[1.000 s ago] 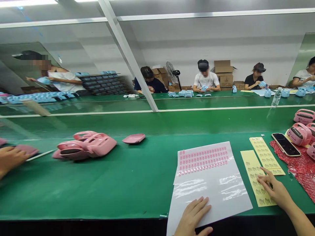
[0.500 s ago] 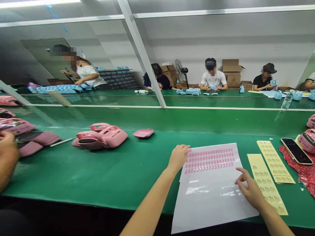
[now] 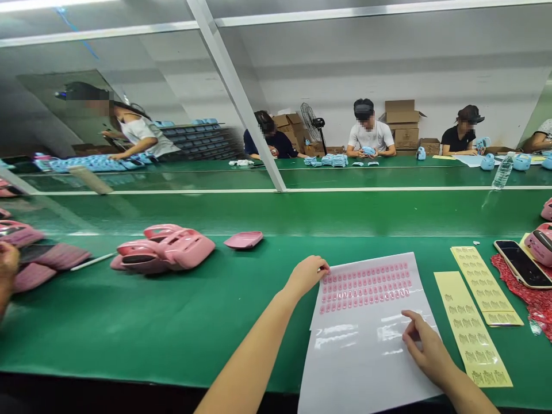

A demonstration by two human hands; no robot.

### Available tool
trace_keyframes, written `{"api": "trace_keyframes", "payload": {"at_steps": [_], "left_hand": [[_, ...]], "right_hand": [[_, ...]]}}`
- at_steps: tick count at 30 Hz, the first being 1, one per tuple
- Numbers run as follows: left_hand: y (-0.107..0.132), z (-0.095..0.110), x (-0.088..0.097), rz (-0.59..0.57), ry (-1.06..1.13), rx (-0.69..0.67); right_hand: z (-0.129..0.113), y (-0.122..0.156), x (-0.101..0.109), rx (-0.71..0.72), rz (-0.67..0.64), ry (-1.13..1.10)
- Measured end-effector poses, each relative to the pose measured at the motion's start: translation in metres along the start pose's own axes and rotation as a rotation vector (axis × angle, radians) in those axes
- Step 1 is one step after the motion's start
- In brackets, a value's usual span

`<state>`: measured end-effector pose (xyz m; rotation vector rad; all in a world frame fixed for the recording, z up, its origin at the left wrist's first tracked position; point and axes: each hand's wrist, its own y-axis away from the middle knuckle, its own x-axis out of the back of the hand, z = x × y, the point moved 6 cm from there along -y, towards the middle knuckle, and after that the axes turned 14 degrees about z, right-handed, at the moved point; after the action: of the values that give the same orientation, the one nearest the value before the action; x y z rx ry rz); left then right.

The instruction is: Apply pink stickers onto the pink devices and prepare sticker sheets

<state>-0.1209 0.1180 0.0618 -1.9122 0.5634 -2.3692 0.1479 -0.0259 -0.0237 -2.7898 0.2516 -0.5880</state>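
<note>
A white sheet of pink stickers (image 3: 366, 287), with rows of small oval pieces across its upper half, lies in front of me. The lower half is glossy and white. At the sheet's upper left corner, my left hand (image 3: 308, 273) is closed, its fingertips pinching the edge. My right hand (image 3: 426, 348) is over the lower right of the sheet, thumb and forefinger curved with a gap between them and nothing visible in it. Whether it touches the sheet I cannot tell. Yellow label strips (image 3: 472, 328) with dark print lie just right of that hand.
Pink plastic shells (image 3: 166, 250) and a pink tray-like part (image 3: 244, 240) lie to the left. On the right are a phone (image 3: 524, 263) and red wrapping (image 3: 524, 293). Another person's hand (image 3: 7, 264) is at the left edge. Co-workers sit across the green table (image 3: 172, 322).
The view has shifted slightly. My right hand has moved a little left and down over the sheet. My left hand stays at the sheet's corner, its fingers more curled.
</note>
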Motion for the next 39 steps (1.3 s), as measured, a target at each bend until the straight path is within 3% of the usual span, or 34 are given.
{"api": "trace_keyframes", "payload": {"at_steps": [8, 11, 14, 17, 22, 26, 33, 39], "left_hand": [[0.023, 0.006, 0.006, 0.115, 0.159, 0.052], [0.027, 0.014, 0.013, 0.139, 0.227, 0.071], [0.019, 0.033, 0.02, 0.093, 0.315, 0.078], [0.003, 0.069, 0.019, -0.029, 0.399, 0.042], [-0.03, 0.139, -0.005, -0.253, 0.452, -0.03], [-0.053, 0.174, -0.033, -0.394, 0.399, -0.045], [-0.075, 0.192, -0.069, -0.512, 0.223, -0.033], [-0.079, 0.19, -0.078, -0.525, 0.09, -0.009]], "right_hand": [[-0.002, 0.001, 0.0, 0.004, -0.006, -0.022], [-0.009, -0.006, 0.004, -0.062, -0.092, -0.064], [-0.023, -0.032, 0.019, -0.051, -0.124, -0.111], [-0.027, -0.073, 0.042, -0.013, 0.034, -0.145], [0.009, -0.11, 0.058, -0.061, 0.331, -0.147], [0.032, -0.11, 0.048, -0.056, 0.313, -0.103], [0.04, -0.114, 0.04, -0.087, 0.257, -0.065], [0.039, -0.113, 0.035, -0.11, 0.225, -0.049]]}}
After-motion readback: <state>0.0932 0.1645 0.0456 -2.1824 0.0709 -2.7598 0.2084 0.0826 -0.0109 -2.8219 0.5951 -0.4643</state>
